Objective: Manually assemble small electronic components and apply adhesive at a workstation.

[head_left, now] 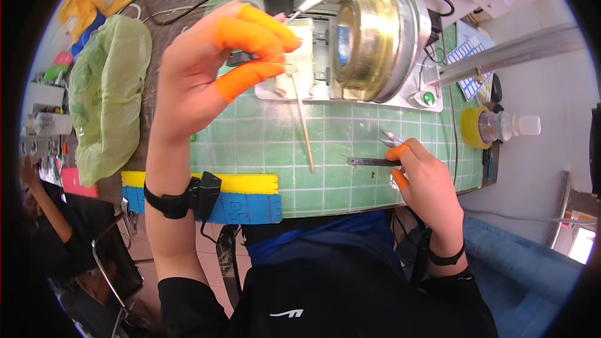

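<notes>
My left hand (206,69), with orange finger cots, is raised over the left side of the machine. Its thumb and fingertips are pinched together; whatever is between them is too small to make out. Just below those tips, a thin wooden stick (304,128) slants down across the green mat. To the right is a shiny brass-coloured wheel (366,44). My right hand (426,178), also in orange finger cots, rests low on the mat with its fingers curled on a flat black tool (369,162). Silver pointed-tip cutters (391,138) lie right beside its index finger.
The green gridded mat (244,144) covers the bench. A white-tipped arm (316,0) reaches over the machine. Yellow and blue strips (250,208) line the front left edge. A pale green bag (109,100) lies left; yellow tape (472,128) and a clear bottle (513,124) stand right.
</notes>
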Available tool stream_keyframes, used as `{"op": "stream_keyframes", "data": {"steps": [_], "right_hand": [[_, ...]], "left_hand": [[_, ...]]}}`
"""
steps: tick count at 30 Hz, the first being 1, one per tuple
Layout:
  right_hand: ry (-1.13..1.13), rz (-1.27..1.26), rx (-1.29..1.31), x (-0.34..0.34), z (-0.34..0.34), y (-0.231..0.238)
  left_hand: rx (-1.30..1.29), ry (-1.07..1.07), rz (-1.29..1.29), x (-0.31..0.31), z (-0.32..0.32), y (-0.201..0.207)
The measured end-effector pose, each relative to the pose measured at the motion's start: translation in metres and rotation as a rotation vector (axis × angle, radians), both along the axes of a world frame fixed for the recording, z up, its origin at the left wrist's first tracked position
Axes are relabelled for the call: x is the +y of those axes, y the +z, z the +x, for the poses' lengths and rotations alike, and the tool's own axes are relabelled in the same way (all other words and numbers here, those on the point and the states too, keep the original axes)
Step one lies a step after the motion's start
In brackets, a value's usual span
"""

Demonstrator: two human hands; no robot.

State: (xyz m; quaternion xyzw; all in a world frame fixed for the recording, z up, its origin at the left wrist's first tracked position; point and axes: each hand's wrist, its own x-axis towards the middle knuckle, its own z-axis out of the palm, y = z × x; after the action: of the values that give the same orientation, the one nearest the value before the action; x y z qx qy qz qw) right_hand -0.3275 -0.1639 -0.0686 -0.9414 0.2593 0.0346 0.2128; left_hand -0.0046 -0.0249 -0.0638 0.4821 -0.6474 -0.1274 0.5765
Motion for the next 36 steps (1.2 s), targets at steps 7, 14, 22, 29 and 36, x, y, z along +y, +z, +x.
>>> {"op": "stream_keyframes", "data": {"steps": [7, 14, 22, 29, 36], "right_hand": [[0.248, 0.226, 0.136, -0.015, 0.013, 0.033], [0.389, 0.772, -0.936, -0.024, 0.044, 0.110], [0.449, 0.066, -1.019, -0.034, 0.105, 0.096], [0.571, 0.133, -0.903, -0.021, 0.130, 0.069], [0.716, 0.223, -0.870, -0.026, 0.137, 0.075]], "left_hand": [[-0.017, 0.035, 0.010, 0.001, -0.002, 0.000], [-0.023, 0.034, 0.008, 0.003, -0.001, 0.004], [-0.020, 0.045, -0.006, 0.000, -0.003, 0.006], [-0.080, 0.075, -0.017, 0.001, 0.000, 0.003], [-0.088, 0.076, -0.024, 0.000, 0.000, 0.004]]}}
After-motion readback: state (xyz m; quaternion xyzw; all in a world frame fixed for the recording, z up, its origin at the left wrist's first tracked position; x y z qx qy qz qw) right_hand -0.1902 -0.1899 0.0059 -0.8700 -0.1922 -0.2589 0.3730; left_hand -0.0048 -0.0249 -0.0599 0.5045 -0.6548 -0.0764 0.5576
